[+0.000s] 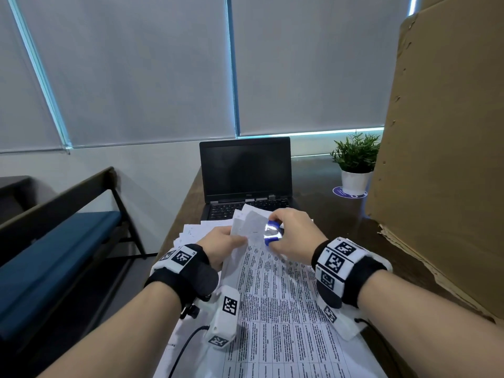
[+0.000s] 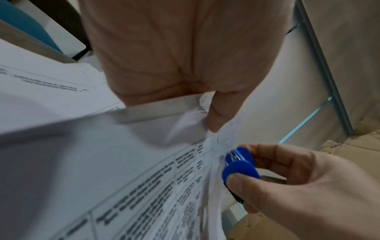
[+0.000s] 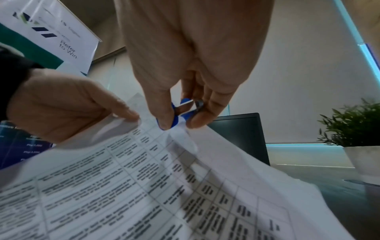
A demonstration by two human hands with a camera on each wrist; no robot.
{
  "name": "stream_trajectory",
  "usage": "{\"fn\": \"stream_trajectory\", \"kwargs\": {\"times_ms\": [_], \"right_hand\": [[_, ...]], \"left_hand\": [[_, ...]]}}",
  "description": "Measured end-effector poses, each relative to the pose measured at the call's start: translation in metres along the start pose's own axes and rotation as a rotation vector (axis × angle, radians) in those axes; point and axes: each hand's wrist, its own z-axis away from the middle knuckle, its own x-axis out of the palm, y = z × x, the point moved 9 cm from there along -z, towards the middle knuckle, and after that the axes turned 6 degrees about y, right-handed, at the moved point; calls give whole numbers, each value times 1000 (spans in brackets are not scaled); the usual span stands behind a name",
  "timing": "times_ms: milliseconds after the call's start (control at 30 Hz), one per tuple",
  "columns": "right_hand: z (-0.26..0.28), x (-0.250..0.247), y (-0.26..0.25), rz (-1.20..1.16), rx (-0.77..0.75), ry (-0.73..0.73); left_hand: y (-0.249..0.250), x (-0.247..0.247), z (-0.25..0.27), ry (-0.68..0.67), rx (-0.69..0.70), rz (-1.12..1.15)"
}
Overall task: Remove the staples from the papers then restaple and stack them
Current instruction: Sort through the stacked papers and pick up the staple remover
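Printed papers (image 1: 275, 309): white sheets with a dense table of text, lying nearest the head camera on the dark bench (image 1: 341, 214) and running away toward the laptop; far corner lifted off the surface. More loose sheets (image 1: 191, 231) fanned beneath, at the left.

Left hand (image 1: 221, 245): wrist strapped with a black band and white marker blocks; thumb and fingers (image 2: 214, 116) pinching the raised top corner of the papers, with the sheet folded over the thumb.

Right hand (image 1: 293, 233): banded likewise; thumb and fingers (image 3: 164, 113) pinching a blue staple remover (image 1: 272, 232), one pad under each. Metal claws of the staple remover (image 2: 233, 156) touching the paper's edge just beside the left thumb. Staple itself too small to tell.

Laptop (image 1: 246, 175): black, open, dark screen, at the far end of the bench, its keyboard partly covered by sheets.

Potted plant (image 1: 356, 162): green, in a white pot, standing on a round blue coaster (image 1: 338, 192), to the right of the laptop.

Cardboard sheet (image 1: 441, 159): large, brown, upright at the right edge of the bench.

Bench seat (image 1: 51, 241): blue cushion, dark frame, on the left, apart from the bench.
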Motion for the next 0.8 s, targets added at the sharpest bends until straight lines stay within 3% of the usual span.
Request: {"fn": "stream_trajectory", "kwargs": {"times_ms": [300, 600, 800], "right_hand": [[0, 3, -13, 84, -75, 64], [7, -5, -13, -45, -141, 124], [5, 0, -19, 60, -196, 86]], "left_hand": [[7, 9, 5, 32, 85, -9], [7, 15, 8, 17, 91, -45], [14, 15, 12, 30, 143, -81]]}}
